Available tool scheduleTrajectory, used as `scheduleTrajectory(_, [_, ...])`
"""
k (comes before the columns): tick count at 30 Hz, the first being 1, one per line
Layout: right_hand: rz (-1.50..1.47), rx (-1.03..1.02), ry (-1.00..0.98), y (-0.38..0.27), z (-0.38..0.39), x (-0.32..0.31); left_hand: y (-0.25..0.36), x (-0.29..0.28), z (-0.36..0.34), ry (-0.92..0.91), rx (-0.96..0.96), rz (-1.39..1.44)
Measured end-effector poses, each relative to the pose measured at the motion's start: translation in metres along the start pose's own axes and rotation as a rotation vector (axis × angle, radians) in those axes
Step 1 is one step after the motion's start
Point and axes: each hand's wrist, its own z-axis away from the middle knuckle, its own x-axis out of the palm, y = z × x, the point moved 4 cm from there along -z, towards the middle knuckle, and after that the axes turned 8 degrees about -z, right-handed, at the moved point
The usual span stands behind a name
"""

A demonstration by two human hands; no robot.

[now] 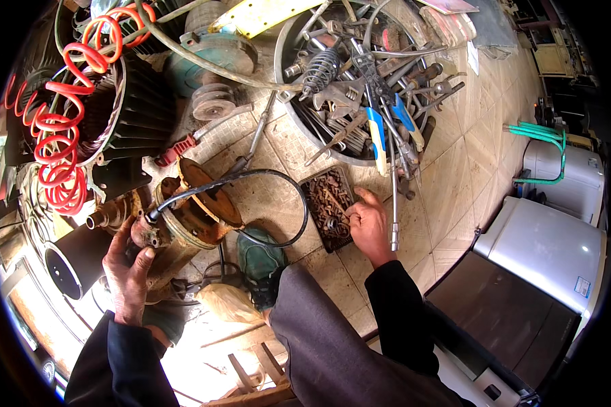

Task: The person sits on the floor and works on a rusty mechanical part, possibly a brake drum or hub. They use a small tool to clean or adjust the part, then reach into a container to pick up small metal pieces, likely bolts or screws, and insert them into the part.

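My left hand [125, 270] is closed on a small rusty fitting [146, 233] with a black cable [263, 178] running from it in a loop. Beside it is a rusty cylindrical housing [173, 261], with a round rusty plate [210, 193] at its upper end and a rusty pipe piece [108, 216] to the left. My right hand [370, 224] is at the right edge of a dark tray of small rusty screws and bolts [327, 193], fingers curled; what they hold, if anything, is hidden.
A metal tub [284, 54] of tools stands above the tray, a long bar [394, 210] sticking out. At left are a red coiled hose [68, 129] and finned motor housing [132, 112]. At right stand white appliances [543, 244]. My shoe [254, 254] is below the tray.
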Motion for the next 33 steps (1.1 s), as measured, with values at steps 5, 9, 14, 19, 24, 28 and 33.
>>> scheduleTrajectory(5, [-0.054,0.002,0.053,-0.003,-0.002,0.002,0.0,-0.001,0.0,0.004,-0.006,0.007])
scheduleTrajectory(9, [-0.004,-0.067,0.048,-0.013,-0.009,-0.002,-0.003,-0.001,0.0,0.009,-0.005,0.012])
scheduleTrajectory(14, [-0.063,-0.01,0.011,-0.012,-0.013,-0.005,0.001,0.001,0.001,0.0,-0.002,0.026])
scheduleTrajectory(19, [0.04,-0.059,0.017,-0.01,-0.011,0.0,0.002,0.001,0.0,-0.01,0.006,0.027])
scheduleTrajectory(24, [-0.007,0.004,0.002,0.0,-0.01,0.007,-0.001,0.0,0.0,-0.006,0.019,0.026])
scheduleTrajectory(28, [-0.102,-0.029,-0.086,-0.007,-0.006,0.005,-0.001,0.0,0.001,-0.003,0.006,0.022])
scheduleTrajectory(33, [-0.135,-0.001,-0.018,-0.007,-0.006,-0.004,-0.002,0.0,0.0,-0.006,0.02,0.019])
